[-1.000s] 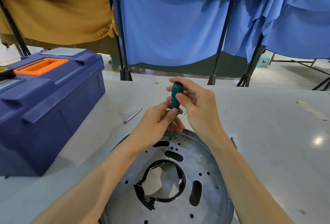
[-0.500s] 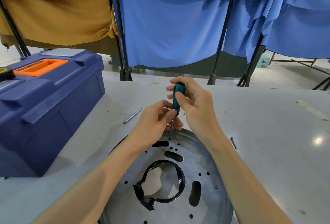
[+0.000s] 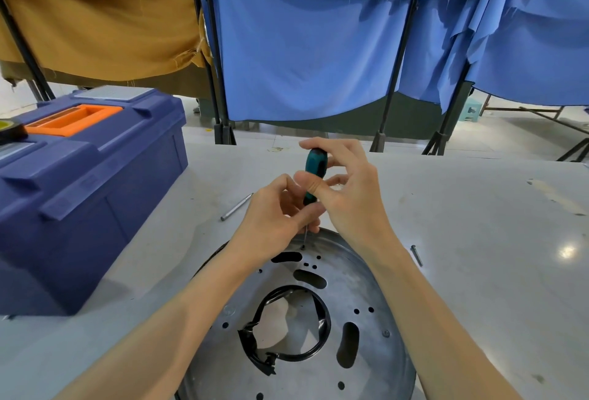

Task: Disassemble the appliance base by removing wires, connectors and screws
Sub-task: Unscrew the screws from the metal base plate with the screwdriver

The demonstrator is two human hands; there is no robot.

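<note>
on the desk lies the metal base. the right hand pinches the green screwdriver (tip on a small screw by the far rim). the left hand curls its fingers round the shaft. a tilted tip could slip and spoil the screw.

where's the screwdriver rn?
Head view, centre: the screwdriver stands upright, its teal handle pinched by the right hand, the left hand gripping lower down, tip on the far edge of the round metal base.

i see blue cloth and mustard cloth draped on black stands behind my grey table, with pale floor beyond it.
</note>
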